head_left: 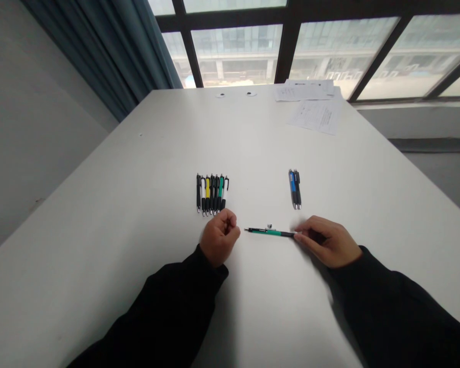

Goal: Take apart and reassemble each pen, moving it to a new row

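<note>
A green and black pen lies crosswise on the white table, just in front of me. Its right end sits between the thumb and forefinger of my right hand, which looks pinched on it. A small grey piece shows just behind the pen's middle. My left hand is a closed fist with nothing visible in it. It rests next to the near end of a tight row of several pens in black, white, yellow and green. Farther right lie a blue pen and a black pen side by side.
Loose printed papers lie at the far right end of the table. Two small round discs sit on its far edge. Beyond are a large window and a blue curtain; a grey wall runs along the left.
</note>
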The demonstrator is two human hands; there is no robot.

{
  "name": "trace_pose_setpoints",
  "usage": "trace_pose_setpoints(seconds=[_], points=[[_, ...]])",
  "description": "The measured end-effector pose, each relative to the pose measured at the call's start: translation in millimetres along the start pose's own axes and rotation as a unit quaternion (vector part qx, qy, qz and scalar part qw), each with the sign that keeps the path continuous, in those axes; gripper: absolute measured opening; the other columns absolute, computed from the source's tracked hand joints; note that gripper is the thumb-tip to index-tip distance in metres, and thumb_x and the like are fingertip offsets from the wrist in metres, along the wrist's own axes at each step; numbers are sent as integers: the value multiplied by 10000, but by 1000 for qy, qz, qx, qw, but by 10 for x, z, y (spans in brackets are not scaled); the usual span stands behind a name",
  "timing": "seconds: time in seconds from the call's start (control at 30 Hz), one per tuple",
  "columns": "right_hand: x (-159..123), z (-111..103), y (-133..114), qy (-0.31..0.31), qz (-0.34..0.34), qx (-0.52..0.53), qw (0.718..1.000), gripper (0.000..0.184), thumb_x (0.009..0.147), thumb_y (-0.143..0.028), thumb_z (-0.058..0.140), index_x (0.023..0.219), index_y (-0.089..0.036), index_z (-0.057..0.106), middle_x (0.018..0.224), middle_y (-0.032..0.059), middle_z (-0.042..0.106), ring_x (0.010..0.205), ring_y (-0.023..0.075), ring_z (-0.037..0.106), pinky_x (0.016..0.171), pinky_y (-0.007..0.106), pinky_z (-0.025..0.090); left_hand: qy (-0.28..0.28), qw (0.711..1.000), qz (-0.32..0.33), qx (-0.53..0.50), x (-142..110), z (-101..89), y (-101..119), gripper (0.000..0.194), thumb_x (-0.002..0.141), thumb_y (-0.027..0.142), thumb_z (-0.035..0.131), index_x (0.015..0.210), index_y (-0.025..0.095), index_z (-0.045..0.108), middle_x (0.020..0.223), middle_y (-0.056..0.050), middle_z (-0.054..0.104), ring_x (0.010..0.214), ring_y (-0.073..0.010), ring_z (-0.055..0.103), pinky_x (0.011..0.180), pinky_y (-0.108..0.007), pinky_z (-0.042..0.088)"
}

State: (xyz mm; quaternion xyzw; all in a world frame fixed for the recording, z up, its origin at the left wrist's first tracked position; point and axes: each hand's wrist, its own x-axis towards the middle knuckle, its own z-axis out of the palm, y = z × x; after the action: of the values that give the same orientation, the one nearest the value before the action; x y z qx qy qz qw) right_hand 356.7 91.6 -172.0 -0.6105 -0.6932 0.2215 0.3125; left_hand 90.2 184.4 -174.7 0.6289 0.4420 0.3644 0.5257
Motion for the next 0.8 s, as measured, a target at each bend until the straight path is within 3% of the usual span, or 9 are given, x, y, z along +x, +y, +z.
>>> trace_pose_setpoints(seconds=[0.3, 0.8], points=[[5, -1, -39, 7, 17, -10, 1000, 212, 895, -340, 579, 806, -181, 687, 672, 31, 616, 592, 162, 555, 582, 301, 435, -14, 999, -8, -52, 22, 21, 71, 178, 742, 228, 648, 726, 189, 476, 564, 80, 412, 496, -71, 359, 485, -193, 262], [13, 1, -9, 1, 13, -18, 1000, 187, 889, -332, 595, 833, -182, 691, 696, 30, 626, 618, 161, 567, 595, 294, 445, -26, 998, -12, -51, 21, 19, 31, 207, 801, 258, 638, 748, 191, 450, 586, 82, 363, 517, -73, 313, 500, -205, 241]])
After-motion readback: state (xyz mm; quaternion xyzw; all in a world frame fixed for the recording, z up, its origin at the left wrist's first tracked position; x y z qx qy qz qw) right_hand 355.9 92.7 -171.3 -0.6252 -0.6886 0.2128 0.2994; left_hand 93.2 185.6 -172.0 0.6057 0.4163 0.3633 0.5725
